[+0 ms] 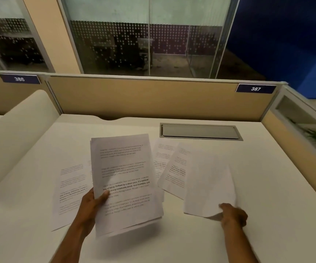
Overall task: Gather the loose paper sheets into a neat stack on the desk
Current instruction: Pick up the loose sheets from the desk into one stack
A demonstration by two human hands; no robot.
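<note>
Right hand [233, 215] pinches near corner of a loose sheet [208, 188] on the bench [267, 186], long axis running away; held stack [125, 183], gripped by left hand [90, 205], lies to its left.

- The desk [229, 186] is creamy white.
- The paper sheets [125, 177] are white with grey and black lines of words (some words are thick and dark).
- The back panel [153, 97] is tan.
- The number tag [256, 89] is dark blue with white numbers.
- The far wall [286, 35] is deep blue.
</note>
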